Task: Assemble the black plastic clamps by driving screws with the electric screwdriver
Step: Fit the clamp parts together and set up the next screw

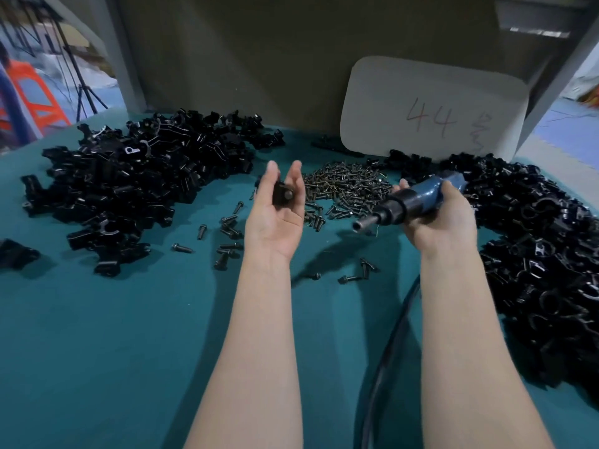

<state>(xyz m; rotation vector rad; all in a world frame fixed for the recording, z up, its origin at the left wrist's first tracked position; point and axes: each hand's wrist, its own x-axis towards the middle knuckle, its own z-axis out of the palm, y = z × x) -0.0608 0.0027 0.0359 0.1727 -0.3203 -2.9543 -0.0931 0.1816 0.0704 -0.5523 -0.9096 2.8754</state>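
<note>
Teal tabletop (129,335) fills the frame. At centre, a black clamp (281,196) lies in the upturned left hand (275,222), whose fingers are nearly straight. Just right of it, the right hand (444,222) grips the electric screwdriver (408,202), tip pointing left. A screw pile (346,184) lies behind, with clamp heaps (136,179) at both sides.

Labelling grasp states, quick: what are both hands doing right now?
Left hand: open, fingers straight, small black plastic clamp lying on it.
Right hand: gripping the blue-and-black electric screwdriver.
</note>
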